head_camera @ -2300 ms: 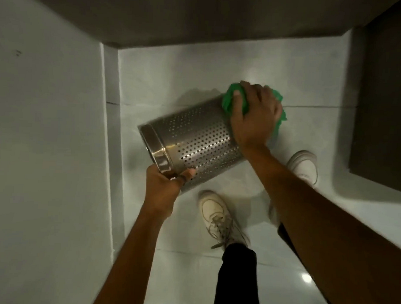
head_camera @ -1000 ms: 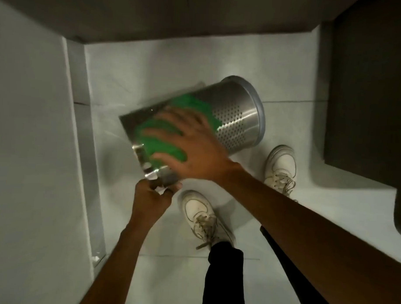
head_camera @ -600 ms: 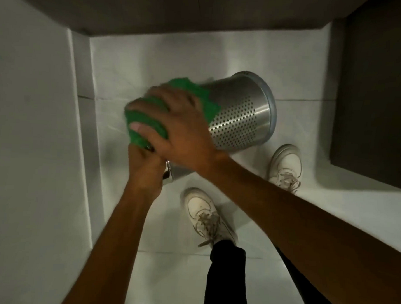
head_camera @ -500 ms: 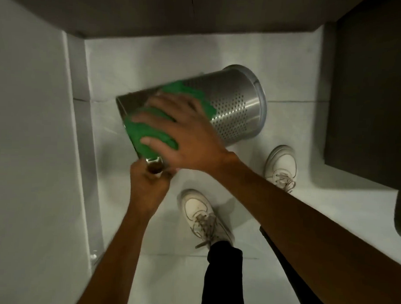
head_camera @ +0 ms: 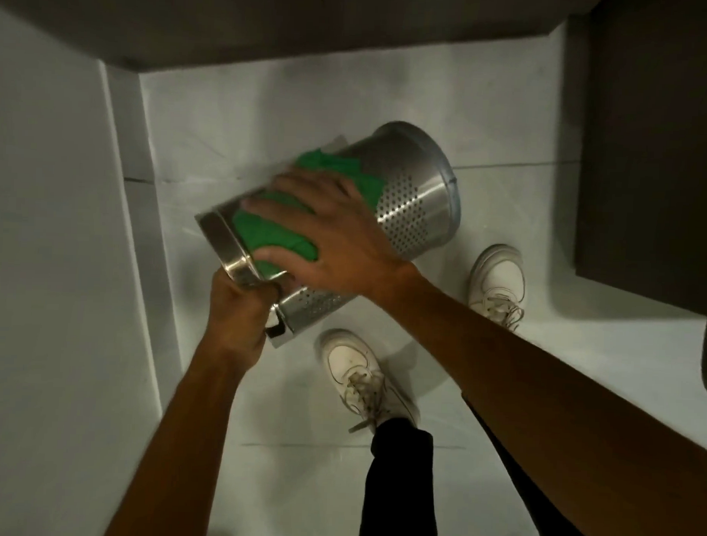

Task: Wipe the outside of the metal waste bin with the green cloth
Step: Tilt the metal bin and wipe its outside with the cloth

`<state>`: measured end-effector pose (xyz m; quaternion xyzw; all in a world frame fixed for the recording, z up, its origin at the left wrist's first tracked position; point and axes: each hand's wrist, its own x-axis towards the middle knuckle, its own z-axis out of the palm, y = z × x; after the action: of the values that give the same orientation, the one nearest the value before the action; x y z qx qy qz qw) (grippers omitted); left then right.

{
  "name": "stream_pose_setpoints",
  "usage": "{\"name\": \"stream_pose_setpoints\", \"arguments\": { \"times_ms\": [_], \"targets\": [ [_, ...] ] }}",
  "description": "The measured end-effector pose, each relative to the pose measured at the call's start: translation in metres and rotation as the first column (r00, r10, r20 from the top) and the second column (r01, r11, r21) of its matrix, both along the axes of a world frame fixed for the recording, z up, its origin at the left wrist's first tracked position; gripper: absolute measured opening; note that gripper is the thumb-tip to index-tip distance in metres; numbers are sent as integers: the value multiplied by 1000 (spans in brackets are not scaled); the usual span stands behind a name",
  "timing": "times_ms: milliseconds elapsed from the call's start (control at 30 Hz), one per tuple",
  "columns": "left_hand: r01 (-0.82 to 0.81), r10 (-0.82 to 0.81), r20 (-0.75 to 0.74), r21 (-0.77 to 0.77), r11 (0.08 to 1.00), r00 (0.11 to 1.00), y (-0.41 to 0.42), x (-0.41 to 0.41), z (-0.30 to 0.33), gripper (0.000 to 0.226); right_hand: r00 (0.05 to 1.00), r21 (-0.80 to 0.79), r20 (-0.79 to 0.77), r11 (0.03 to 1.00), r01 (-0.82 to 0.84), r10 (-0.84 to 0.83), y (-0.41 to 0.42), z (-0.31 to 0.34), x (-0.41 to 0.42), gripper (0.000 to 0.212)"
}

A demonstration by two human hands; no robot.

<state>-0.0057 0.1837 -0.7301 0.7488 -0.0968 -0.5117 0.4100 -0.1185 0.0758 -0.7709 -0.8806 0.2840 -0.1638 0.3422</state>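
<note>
Wiping underway: our right hand (head_camera: pixel 337 235) presses green cloth (head_camera: pixel 273 235) flat-fingered on the metal waste bin (head_camera: pixel 410 197); left hand (head_camera: pixel 242 320) grips its rim; next, we judge, rotate.

**Colours and Patterns**

The metal waste bin (head_camera: pixel 410 197) is brushed silver steel. Its side wall carries a regular grid of small round perforations; the band at each end is plain and unperforated, the nearer band polished and reflective. The cloth (head_camera: pixel 277 233) is solid bright green, without print. The floor (head_camera: pixel 237 115) is pale grey-white tile with thin dark joint lines. The wall (head_camera: pixel 43 257) at left is plain off-white. Both shoes (head_camera: pixel 352 364) are white with white laces. The trouser leg (head_camera: pixel 396 482) is black. The panel (head_camera: pixel 653 138) at right is dark brown.
</note>
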Motion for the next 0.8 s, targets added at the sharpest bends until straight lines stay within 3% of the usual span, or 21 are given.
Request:
{"name": "stream_pose_setpoints", "arguments": {
  "times_ms": [67,100,167,200,233,300,367,433,467,533,600,667,800],
  "targets": [
    [93,-93,29,-1,996,995,6,-4,0,39,928,-9,-53,930,368,-368,-28,-15,-32,43],
    [162,-162,70,5,987,984,9,-4,-1,40,808,-12,-164,820,572,-566,-40,-21,-45,41],
    [317,-322,171,56,947,931,16,-7,-8,44,549,6,-421,603,798,-722,-53,-25,-61,44],
    [382,-393,213,93,919,894,19,-10,-14,44,545,20,-448,601,799,-709,-55,-22,-59,44],
    [437,-456,238,130,890,858,25,-15,-18,45,622,69,-403,655,753,-672,-51,-17,-55,43],
    [479,-506,287,165,862,813,42,-20,-22,46,824,155,-134,810,566,-550,-36,2,-38,41],
    [481,-519,387,199,854,762,65,-19,-27,42,925,79,121,932,353,-361,-2,15,-14,47],
    [479,-552,473,276,833,687,84,-15,-32,34,984,-8,144,994,110,-108,35,15,-8,57],
    [454,-548,450,307,837,705,89,-11,-32,33,996,-34,78,999,36,-33,43,7,-17,59],
    [407,-477,250,283,868,843,90,0,-26,41,983,3,-109,989,147,-146,43,-16,-50,58],
    [290,-299,47,139,947,953,80,18,-16,42,847,-24,-303,893,450,-436,34,-34,-80,53],
    [164,-160,-80,40,986,984,63,29,-8,35,712,-78,-364,782,618,-600,24,-45,-92,48],
    [165,-165,-6,30,986,986,29,26,-3,33,645,12,-395,698,716,-654,8,-36,-67,41]
  ]
}}
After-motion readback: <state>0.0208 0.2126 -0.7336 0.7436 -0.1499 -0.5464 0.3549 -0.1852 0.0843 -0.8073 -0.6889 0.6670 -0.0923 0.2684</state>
